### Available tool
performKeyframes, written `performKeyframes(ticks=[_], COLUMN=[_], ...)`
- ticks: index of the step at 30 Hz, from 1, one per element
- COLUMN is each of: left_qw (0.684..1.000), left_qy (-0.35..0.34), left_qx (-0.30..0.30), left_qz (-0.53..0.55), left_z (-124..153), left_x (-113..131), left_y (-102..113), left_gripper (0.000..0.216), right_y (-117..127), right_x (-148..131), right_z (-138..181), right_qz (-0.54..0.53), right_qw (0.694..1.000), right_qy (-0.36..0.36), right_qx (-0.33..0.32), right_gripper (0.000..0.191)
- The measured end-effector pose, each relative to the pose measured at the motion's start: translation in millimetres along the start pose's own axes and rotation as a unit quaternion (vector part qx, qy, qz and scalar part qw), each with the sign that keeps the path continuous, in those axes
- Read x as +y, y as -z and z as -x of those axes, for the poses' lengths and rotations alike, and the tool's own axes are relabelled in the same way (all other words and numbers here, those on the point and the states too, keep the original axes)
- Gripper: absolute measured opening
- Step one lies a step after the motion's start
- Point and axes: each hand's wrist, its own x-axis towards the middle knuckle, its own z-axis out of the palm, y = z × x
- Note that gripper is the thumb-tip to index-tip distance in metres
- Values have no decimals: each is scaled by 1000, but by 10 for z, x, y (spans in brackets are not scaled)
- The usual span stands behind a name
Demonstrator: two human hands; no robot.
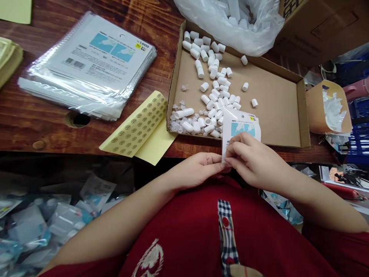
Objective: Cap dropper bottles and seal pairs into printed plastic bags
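Between my two hands is a printed packaging bag (242, 122) with two blue pictures and a yellow price mark, held at the near edge of a shallow cardboard tray (276, 115). My left hand (203, 165) pinches the bag's lower left edge between thumb and fingers. Curled over its lower part, my right hand (248, 157) grips it with bent fingers that hide some of the print. Just beyond the bag, many white plastic caps (221, 90) lie loose in the tray. Small clear plastic pieces (180, 125) are heaped in its near left corner.
Left of the tray lie a sheet of round stickers (138, 121) and a stack of flat printed bags (95, 65). A plastic sack (239, 27) stands behind, a cardboard box (323, 30) at back right. An orange container (328, 107) holds white pieces. Filled bags (57, 223) lie below left.
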Motion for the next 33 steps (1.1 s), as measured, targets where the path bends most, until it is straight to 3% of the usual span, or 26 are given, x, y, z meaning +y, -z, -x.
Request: performKeyframes(ticks=[7,20,26,33], left_qw=[999,999,998,998], left_qy=[-1,-1,-1,-37], left_qx=[-33,-6,-5,-13], left_qz=[27,45,59,-54], left_z=[-18,9,24,14], left_x=[2,-1,-12,-14], left_y=[58,50,53,29], left_gripper=[28,17,25,35], right_y=[-38,-131,-154,-179], right_x=[-38,-51,-62,-71], right_z=[-31,-2,-1,7], right_qz=[21,39,40,33], right_qw=[999,997,997,996], right_qy=[-10,-17,-30,-40], right_qx=[24,56,56,74], right_gripper=[8,12,11,9])
